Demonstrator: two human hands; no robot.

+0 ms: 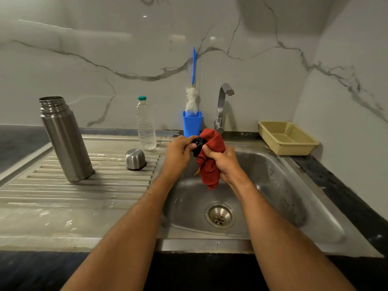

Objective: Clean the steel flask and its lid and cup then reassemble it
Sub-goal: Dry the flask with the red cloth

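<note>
Over the stainless steel sink basin [262, 185], at centre frame: left hand [178, 153] gripping a small black plastic flask lid [198, 143], fingers curled round it. Right hand [222, 162] clamped on a bunched red cloth [210, 164], pressed against the lid from the 3 o'clock side. Hands close together, meeting at the lid.

At 9 o'clock of the hands, on the ribbed steel draining board [63, 192]: tall brushed-steel flask body [65, 139], upright, mouth open and uncapped. Between flask and hands, a small domed steel cup [136, 159], set upside down.

At 12 o'clock, near the back wall: clear plastic water bottle with green cap [146, 124], blue square holder [192, 124] with a blue-handled bottle brush [192, 101] standing in it, chrome tap [222, 106]. At 2 o'clock, a beige plastic mesh basket [287, 137].

Judged mid-task: lid being wiped now. Impossible to tell whether flask body and cup already cleaned. Reassembly clearly not yet done, all three parts apart.
</note>
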